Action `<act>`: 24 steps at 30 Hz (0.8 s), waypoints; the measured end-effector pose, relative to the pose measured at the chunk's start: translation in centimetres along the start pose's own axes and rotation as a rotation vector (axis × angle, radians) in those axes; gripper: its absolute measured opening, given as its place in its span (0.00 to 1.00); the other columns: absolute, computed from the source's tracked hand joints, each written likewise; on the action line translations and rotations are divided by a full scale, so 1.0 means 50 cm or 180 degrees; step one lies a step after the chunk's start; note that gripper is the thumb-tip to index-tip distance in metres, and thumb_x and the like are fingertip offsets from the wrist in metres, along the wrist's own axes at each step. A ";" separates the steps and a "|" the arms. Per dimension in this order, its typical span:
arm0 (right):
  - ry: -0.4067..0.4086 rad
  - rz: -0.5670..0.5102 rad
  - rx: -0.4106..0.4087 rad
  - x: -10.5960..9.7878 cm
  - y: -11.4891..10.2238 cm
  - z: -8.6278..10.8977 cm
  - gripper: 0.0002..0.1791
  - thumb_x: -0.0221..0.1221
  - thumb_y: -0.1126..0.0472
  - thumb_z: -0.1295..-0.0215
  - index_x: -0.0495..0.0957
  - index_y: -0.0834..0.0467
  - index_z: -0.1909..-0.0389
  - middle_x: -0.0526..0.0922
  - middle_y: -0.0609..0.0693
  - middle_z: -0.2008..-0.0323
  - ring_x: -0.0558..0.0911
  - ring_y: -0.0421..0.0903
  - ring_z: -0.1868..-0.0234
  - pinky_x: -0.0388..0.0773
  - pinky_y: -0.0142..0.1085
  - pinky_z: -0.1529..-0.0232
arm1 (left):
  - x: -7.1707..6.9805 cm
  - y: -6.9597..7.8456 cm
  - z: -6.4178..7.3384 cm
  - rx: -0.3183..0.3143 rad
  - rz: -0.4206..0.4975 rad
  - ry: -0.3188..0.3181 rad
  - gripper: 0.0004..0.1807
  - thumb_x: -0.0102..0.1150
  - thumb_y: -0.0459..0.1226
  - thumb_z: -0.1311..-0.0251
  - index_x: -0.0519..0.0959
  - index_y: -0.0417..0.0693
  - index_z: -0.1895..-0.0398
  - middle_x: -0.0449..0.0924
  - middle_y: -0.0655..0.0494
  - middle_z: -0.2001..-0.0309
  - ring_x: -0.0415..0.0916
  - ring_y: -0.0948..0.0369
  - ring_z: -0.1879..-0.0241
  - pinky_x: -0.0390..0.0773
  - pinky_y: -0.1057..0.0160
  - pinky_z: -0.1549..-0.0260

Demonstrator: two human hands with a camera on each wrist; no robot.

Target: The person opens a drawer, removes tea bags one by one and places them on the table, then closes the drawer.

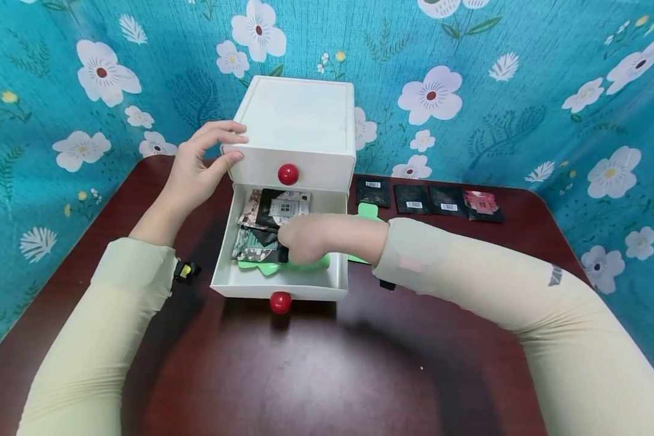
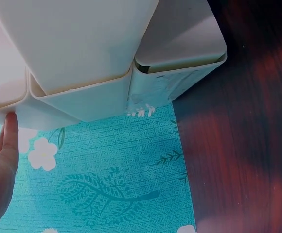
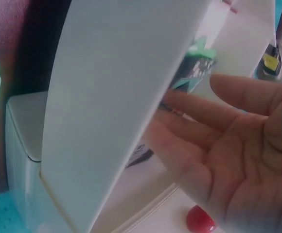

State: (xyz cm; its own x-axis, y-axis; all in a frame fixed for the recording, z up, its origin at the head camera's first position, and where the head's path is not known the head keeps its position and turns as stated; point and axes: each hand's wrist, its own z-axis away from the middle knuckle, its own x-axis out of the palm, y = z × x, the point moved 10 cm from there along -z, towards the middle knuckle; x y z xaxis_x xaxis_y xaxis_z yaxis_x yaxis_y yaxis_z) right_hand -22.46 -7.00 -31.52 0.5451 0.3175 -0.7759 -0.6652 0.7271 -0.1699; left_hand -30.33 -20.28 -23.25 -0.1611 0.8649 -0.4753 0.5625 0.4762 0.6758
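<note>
A small white drawer cabinet (image 1: 300, 115) stands on the table, its lower drawer (image 1: 310, 293) pulled out and its upper one closed. My left hand (image 1: 193, 166) rests on the cabinet's upper left edge, thumb by the front corner; in the left wrist view its fingers (image 2: 10, 131) lie straight against the white side. Into the drawer reaches my right hand (image 1: 307, 237), palm and thumb spread in the right wrist view, fingertips partly hidden behind the drawer wall (image 3: 116, 87). Beneath and beside it lie patterned and black sachets (image 1: 269, 206) and a flat green piece (image 1: 267, 267).
Right of the cabinet, several dark sachets (image 1: 412, 198) lie in a row at the table's back, the last one with red (image 1: 482, 203). Another green piece (image 1: 367, 211) lies beside the cabinet. A flowered blue cloth (image 1: 469, 121) hangs behind the dark red table (image 1: 316, 375).
</note>
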 end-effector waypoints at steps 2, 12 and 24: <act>0.0021 -0.0015 -0.0077 0.002 -0.007 0.004 0.12 0.45 0.71 0.32 0.67 0.53 0.74 0.60 0.45 0.76 0.59 0.41 0.75 0.61 0.30 0.73 | 0.001 0.002 -0.002 0.0020 0.0027 0.0003 0.13 0.61 0.31 0.35 0.83 0.41 0.49 0.78 0.50 0.39 0.69 0.59 0.34 0.71 0.63 0.34; 0.0251 -0.0381 0.0083 -0.009 0.029 -0.005 0.20 0.45 0.73 0.36 0.58 0.52 0.85 0.52 0.43 0.86 0.51 0.38 0.83 0.55 0.28 0.79 | 0.002 0.003 -0.003 0.0046 0.0074 0.0016 0.12 0.61 0.30 0.35 0.84 0.40 0.50 0.79 0.49 0.40 0.70 0.59 0.34 0.70 0.67 0.35; 0.0179 -0.0489 0.0209 -0.004 0.052 -0.025 0.14 0.48 0.70 0.32 0.68 0.56 0.78 0.67 0.45 0.78 0.65 0.39 0.77 0.64 0.27 0.76 | 0.001 -0.003 -0.001 -0.0019 0.0041 0.0003 0.13 0.61 0.31 0.35 0.83 0.40 0.49 0.78 0.49 0.39 0.69 0.59 0.33 0.71 0.64 0.34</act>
State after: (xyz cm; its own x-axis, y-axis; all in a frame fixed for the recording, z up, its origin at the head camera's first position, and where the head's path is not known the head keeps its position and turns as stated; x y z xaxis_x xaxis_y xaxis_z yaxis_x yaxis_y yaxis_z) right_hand -24.95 -5.92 -32.59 0.6072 0.1662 -0.7770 -0.5405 0.8031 -0.2506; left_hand -30.43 -20.31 -23.33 -0.1546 0.8712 -0.4659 0.5598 0.4658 0.6853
